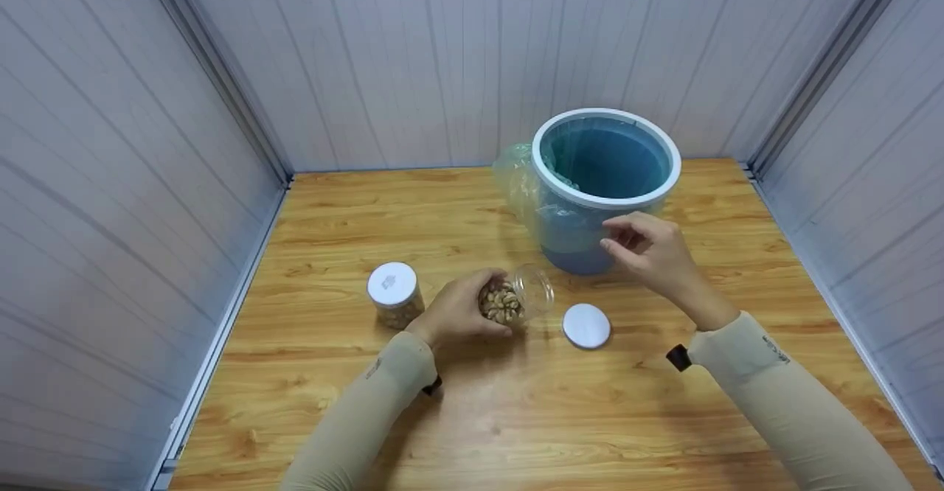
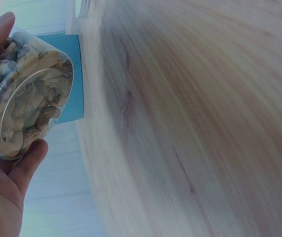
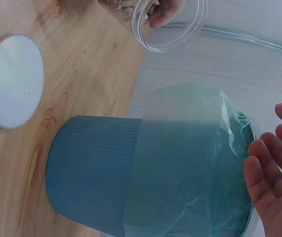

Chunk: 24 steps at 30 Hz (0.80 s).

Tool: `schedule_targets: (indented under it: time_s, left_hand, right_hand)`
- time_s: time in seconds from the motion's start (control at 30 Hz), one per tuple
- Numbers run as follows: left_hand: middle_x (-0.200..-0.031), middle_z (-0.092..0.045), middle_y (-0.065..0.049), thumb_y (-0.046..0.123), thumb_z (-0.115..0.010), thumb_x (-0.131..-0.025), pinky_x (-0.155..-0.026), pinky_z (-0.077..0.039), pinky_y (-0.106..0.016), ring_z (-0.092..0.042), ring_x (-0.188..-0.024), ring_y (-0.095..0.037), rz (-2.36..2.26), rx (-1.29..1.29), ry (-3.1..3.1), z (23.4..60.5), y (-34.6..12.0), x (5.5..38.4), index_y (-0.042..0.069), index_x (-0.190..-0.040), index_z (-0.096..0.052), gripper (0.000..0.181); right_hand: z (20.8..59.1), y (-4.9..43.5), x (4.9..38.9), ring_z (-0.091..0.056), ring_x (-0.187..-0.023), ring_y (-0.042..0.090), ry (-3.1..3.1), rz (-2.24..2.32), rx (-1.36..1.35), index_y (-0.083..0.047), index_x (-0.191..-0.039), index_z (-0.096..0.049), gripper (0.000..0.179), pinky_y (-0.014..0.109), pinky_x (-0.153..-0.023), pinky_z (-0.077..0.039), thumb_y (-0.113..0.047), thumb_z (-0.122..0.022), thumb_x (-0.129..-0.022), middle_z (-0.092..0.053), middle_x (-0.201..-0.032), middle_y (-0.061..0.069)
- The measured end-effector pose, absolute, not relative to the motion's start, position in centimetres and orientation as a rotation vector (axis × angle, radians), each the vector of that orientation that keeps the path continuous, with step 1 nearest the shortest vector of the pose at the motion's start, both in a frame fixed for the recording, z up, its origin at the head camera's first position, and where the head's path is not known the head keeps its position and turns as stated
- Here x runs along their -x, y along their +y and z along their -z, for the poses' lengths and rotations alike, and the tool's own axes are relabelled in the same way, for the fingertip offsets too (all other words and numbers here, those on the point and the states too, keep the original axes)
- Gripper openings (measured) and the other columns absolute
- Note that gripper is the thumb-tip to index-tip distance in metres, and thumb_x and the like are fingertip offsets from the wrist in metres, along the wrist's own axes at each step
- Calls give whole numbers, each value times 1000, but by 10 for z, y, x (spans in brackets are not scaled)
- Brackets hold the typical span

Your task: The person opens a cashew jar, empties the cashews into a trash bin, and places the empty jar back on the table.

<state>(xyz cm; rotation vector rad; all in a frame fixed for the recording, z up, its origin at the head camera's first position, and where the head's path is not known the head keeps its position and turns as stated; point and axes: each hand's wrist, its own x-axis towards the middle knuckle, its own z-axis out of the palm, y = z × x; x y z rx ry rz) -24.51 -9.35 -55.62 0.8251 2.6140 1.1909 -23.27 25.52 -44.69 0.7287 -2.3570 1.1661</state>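
My left hand [image 1: 461, 308] grips an uncapped clear jar [image 2: 37, 106], tilted with its mouth to the right. Tan and brown curved pieces, like nuts or dried mushrooms [image 1: 501, 303], fill its lower part. Thumb and fingers wrap the jar's sides. My right hand [image 1: 653, 251] hangs in front of the bin's rim, fingers loosely bent, nothing seen between them; in the right wrist view a gap shows between thumb and fingertips. A white round lid [image 1: 586, 326] lies on the table between the hands. The blue bin [image 3: 94, 170] has a thin green bag lining it, folded over outside.
Left of my left hand stands a second jar [image 1: 398, 315] with its white lid [image 1: 392, 283] on. The bin's white rim ring [image 1: 671, 170] stands high at the back right, the bag [image 1: 520, 174] bulging leftward. Panel walls [image 1: 413, 63] border the wooden table [image 1: 516, 425].
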Motion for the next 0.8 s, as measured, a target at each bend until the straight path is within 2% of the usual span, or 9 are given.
schedule_targets:
  time_s: [0.57, 0.8]
  left_hand:
    - [-143, -69, -1, 30, -105, -69, -118, -52, -42, -67, -130, -21, -1238, -818, 2598, 553, -92, 245, 18, -154, -57, 98]
    - [-143, -70, -1, 35, -104, -69, -118, -53, -42, -67, -130, -22, -1210, -836, 2617, 552, -93, 245, 19, -154, -57, 98]
  right_hand:
    - [430, 261, 235, -63, -84, 14, -2346, -1122, -642, 5, -117, -77, 27, 8, -78, -54, 4, -84, -91, -76, -98, 17]
    - [424, 265, 237, -62, -87, 12, -2344, -1140, -579, 4, -117, -78, 26, 8, -81, -54, 4, -83, -92, -76, -100, 17]
